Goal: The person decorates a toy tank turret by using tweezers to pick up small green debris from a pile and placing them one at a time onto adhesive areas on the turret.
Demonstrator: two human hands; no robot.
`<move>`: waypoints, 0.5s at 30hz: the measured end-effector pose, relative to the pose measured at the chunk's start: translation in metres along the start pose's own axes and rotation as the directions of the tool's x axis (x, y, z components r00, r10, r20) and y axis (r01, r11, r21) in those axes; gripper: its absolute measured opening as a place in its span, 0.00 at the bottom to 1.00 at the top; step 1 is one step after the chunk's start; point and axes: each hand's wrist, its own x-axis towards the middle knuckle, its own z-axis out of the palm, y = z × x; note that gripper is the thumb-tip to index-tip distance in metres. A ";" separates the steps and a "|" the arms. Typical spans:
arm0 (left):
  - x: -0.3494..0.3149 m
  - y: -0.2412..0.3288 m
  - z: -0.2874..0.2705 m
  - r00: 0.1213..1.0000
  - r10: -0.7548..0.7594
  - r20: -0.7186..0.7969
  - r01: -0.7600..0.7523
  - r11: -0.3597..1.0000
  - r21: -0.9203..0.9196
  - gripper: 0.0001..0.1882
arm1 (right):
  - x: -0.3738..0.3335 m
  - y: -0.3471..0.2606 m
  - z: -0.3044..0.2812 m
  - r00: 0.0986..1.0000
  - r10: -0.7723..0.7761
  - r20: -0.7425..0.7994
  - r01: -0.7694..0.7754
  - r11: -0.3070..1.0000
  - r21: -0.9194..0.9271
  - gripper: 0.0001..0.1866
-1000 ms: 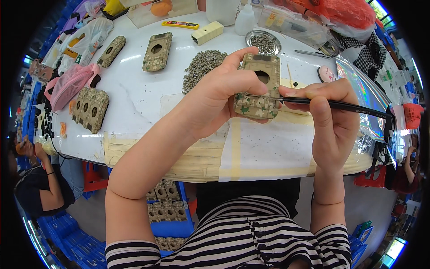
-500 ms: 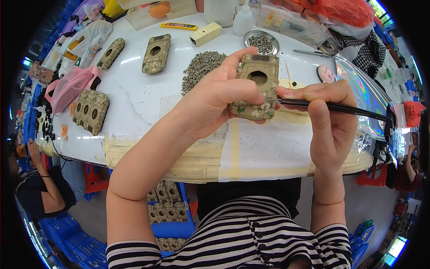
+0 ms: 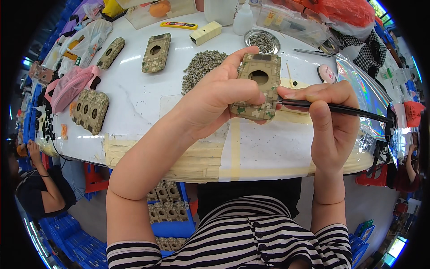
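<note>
My left hand (image 3: 219, 92) grips a camouflage-patterned toy tank hull (image 3: 268, 85) with a round hole in its upper face. Its thumb presses on the lower part of that face, and the fingers go round behind. In my right hand (image 3: 329, 114) is a pair of black tweezers (image 3: 340, 109), held like a pen. Their tips meet the hull's right edge beside my left thumb; whether anything sits between the tips is too small to tell. Left of my hands lies a heap of small grey parts (image 3: 201, 67). Beyond the hull, more such parts fill a round metal dish (image 3: 274, 39).
More camouflage hulls (image 3: 156, 51) lie at the left, near a pink mesh pouch (image 3: 71, 87). A white squeeze bottle (image 3: 242, 20) and a yellow box cutter (image 3: 179, 25) stand or lie farther back. White paper (image 3: 268, 152) is taped along the front edge. Hulls fill a blue crate (image 3: 172, 228) below.
Almost nothing differs. The tweezers and my right hand have shifted very slightly; both hands keep their hold.
</note>
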 end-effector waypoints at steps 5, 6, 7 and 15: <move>0.000 0.001 -0.001 1.000 0.000 0.025 0.000 1.000 -0.015 0.41 | -0.001 0.002 0.000 0.999 -0.035 -0.001 0.035 0.999 -0.022 0.09; 0.000 0.001 -0.002 1.000 -0.001 0.026 0.002 1.000 -0.026 0.41 | -0.001 0.003 -0.001 0.999 -0.047 -0.001 0.046 0.998 -0.032 0.09; 0.000 0.001 -0.002 1.000 -0.002 0.027 0.003 0.999 -0.038 0.41 | -0.001 0.003 -0.002 0.998 -0.066 0.017 0.067 0.996 -0.061 0.09; -0.001 0.001 -0.001 0.999 -0.005 0.040 0.005 1.000 -0.011 0.42 | -0.001 0.006 -0.005 0.991 -0.133 0.015 0.133 0.986 -0.099 0.09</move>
